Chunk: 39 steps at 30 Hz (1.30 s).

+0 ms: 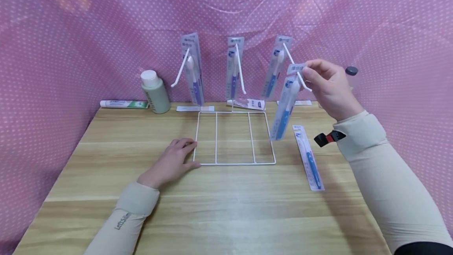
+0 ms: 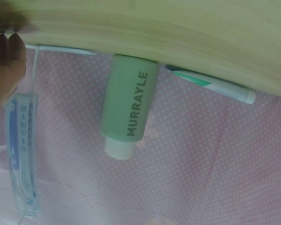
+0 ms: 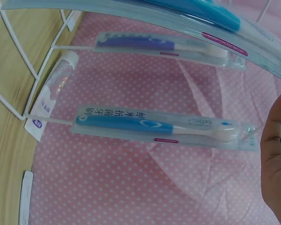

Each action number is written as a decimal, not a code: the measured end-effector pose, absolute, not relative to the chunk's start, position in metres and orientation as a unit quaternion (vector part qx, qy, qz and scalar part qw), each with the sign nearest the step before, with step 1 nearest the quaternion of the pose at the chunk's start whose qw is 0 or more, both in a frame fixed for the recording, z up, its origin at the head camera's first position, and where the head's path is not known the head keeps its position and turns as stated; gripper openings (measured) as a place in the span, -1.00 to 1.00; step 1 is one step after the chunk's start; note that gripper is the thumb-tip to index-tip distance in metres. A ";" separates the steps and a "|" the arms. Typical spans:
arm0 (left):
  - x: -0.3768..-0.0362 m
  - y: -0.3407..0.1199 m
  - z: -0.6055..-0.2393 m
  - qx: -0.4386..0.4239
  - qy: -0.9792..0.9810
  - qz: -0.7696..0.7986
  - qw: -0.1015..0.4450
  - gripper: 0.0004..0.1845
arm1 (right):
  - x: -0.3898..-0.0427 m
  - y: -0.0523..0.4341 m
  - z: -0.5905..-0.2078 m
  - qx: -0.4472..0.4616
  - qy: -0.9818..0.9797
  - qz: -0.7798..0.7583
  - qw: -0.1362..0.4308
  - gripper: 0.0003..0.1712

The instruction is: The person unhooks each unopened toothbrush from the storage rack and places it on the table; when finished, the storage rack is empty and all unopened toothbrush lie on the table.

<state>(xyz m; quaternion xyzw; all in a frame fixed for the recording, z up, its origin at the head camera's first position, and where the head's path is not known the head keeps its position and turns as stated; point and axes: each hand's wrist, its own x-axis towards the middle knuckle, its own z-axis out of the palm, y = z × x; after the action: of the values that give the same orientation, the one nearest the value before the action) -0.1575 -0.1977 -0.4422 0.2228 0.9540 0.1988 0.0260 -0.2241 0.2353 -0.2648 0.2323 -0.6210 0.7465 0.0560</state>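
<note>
My right hand (image 1: 330,89) pinches the top of a packaged blue toothbrush (image 1: 286,109), at the tip of the right hook (image 1: 301,78) of a white wire display rack (image 1: 235,164). Whether the hook passes through the card's hole is hard to tell. The blister pack hangs slightly tilted. Further back on that hook hangs another blue toothbrush pack (image 1: 273,74). In the right wrist view, the held pack (image 3: 187,14) crosses the top. My left hand (image 1: 170,163) rests on the table, fingers and thumb touching the rack base's left front corner.
Purple toothbrush packs hang on the left (image 1: 194,78) and middle (image 1: 232,74) hooks. A loose blue pack (image 1: 308,158) lies right of the base. Behind stand a green bottle (image 1: 157,93) and toothpaste tubes (image 1: 124,104); a dark-capped container (image 1: 351,71) is partly hidden by my right hand.
</note>
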 end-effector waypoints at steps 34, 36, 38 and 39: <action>-0.157 -0.199 -0.441 0.220 0.956 0.194 0.030 -0.16 | -0.174 0.243 -0.261 0.294 -0.597 0.744 0.055 -0.75; -0.157 -0.198 -0.441 0.221 0.955 0.195 0.029 -0.16 | -0.173 0.243 -0.261 0.293 -0.598 0.744 0.054 -0.75; -0.157 -0.198 -0.441 0.223 0.955 0.195 0.027 -0.16 | -0.172 0.244 -0.260 0.298 -0.589 0.750 0.048 -0.74; -0.157 -0.197 -0.441 0.224 0.955 0.195 0.027 -0.15 | -0.171 0.244 -0.259 0.302 -0.582 0.753 0.046 -0.74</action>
<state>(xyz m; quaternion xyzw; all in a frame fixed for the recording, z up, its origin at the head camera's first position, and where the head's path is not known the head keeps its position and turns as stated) -0.1571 -0.1974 -0.4409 0.2238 0.9546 0.1949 0.0271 -0.1711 0.2441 -0.2594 0.3025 -0.5824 0.7531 0.0458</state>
